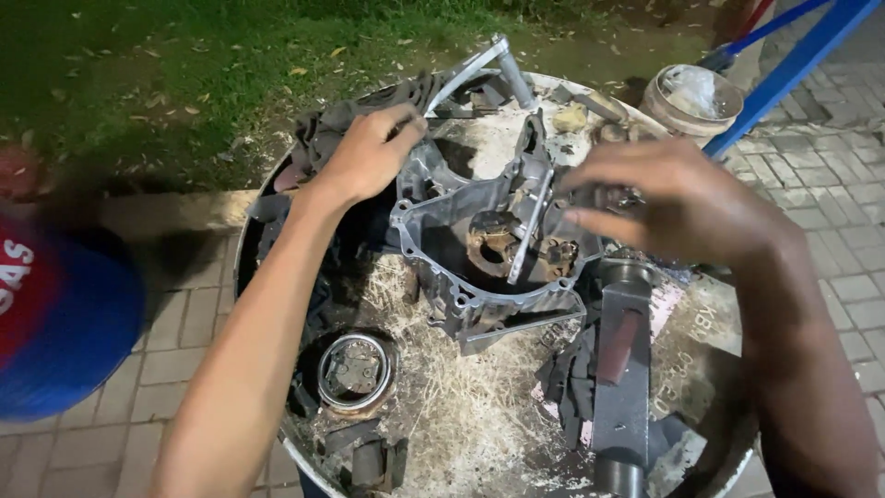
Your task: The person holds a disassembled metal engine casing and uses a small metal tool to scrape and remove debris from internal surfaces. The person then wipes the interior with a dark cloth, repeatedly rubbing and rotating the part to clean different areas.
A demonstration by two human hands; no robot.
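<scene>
A grey metal engine case (461, 263) lies open side up on a round drum top (461, 433). My left hand (369, 152) grips the case's upper left rim. Over the case's right side my right hand (678, 198) hovers, fingers pinched on a small dark metal part at the rim. Inside the case sits a rusty round bearing seat (493, 244) crossed by a thin metal rod.
A round metal ring part (355, 369) lies at the lower left of the drum top. A dark cylindrical metal piece (622, 369) lies at the right, with dry grass scattered between. A white bucket (691, 97) and blue bars (784, 65) stand behind. Grass and paving surround the drum.
</scene>
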